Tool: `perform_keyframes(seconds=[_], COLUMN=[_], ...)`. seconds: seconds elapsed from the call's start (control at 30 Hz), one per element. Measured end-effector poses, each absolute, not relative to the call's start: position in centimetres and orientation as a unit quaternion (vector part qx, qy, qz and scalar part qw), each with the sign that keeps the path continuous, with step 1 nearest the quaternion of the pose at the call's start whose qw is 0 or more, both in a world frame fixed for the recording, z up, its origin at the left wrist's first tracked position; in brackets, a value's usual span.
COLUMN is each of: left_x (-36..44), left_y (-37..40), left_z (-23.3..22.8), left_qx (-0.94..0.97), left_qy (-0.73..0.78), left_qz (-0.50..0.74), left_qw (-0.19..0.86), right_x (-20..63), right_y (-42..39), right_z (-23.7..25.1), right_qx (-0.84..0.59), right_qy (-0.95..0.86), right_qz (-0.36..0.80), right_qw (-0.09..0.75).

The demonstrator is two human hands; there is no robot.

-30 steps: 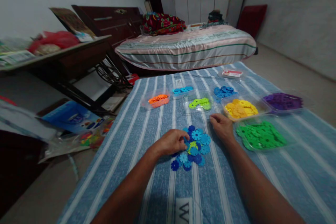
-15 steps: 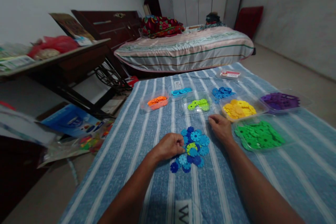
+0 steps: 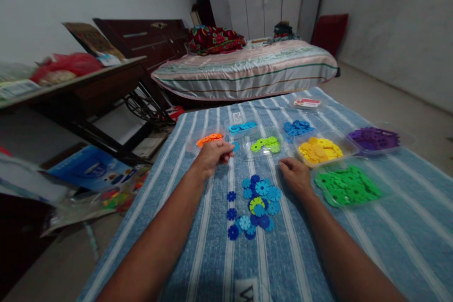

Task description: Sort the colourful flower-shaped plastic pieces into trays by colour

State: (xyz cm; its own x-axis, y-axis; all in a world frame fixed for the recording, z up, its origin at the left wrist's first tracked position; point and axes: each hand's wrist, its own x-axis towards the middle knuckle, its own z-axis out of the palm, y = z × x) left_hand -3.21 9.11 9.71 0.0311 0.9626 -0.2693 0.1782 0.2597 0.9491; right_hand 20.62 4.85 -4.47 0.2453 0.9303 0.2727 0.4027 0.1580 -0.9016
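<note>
My left hand (image 3: 213, 155) is in front of the tub of orange discs (image 3: 209, 138), its thumb and fingers pinching a light blue snowflake disc (image 3: 236, 146). My right hand (image 3: 296, 175) rests on the cloth in a loose fist, near the tub of yellow discs (image 3: 320, 150); nothing shows in its fingers. Between and below the hands lies a loose pile of mixed blue discs (image 3: 273, 193) with a lime green disc (image 3: 254, 205) among them. Several dark blue discs (image 3: 231, 213) lie along the pile's left side.
Clear tubs hold light blue (image 3: 242, 126), lime (image 3: 265, 144), mid-blue (image 3: 297, 128), purple (image 3: 375, 138) and green discs (image 3: 348, 185). A lidded box (image 3: 307, 103) sits at the far edge of the striped cloth (image 3: 170, 207). Beyond are a bed (image 3: 244, 73) and a side table (image 3: 88, 75).
My left hand has moved from the pile's left side up and away, toward the orange tub, with a light blue disc in its fingers. Dark blue discs it covered now show. My right hand stays put.
</note>
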Motion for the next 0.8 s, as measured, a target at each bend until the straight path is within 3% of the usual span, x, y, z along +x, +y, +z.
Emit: perform_keyframes(seconds=[0.1,0.23,0.57,0.8], left_x=[-1.1,0.6,-2.7,-1.8], left_y=[13.3,14.2,4.7,2.1], left_z=[11.4,11.2,6.2,4.7], left_qx=[0.388,0.378,0.667,0.727], left_qy=[0.575,0.611,0.568,0.611], left_qz=[0.476,0.464,0.144,0.074], left_qw=[0.54,0.518,0.46,0.304], right_x=[20.7,20.8,20.7,20.8], right_y=[4.8,4.8,4.8,4.7], right_z=[-4.5,-4.4,-4.3,-4.2], right_qx=[-0.597,-0.597,-0.603,-0.607], right_qy=[-0.556,-0.554,-0.549,-0.553], right_qz=[0.256,0.256,0.253,0.255], right_qw=[0.518,0.521,0.521,0.511])
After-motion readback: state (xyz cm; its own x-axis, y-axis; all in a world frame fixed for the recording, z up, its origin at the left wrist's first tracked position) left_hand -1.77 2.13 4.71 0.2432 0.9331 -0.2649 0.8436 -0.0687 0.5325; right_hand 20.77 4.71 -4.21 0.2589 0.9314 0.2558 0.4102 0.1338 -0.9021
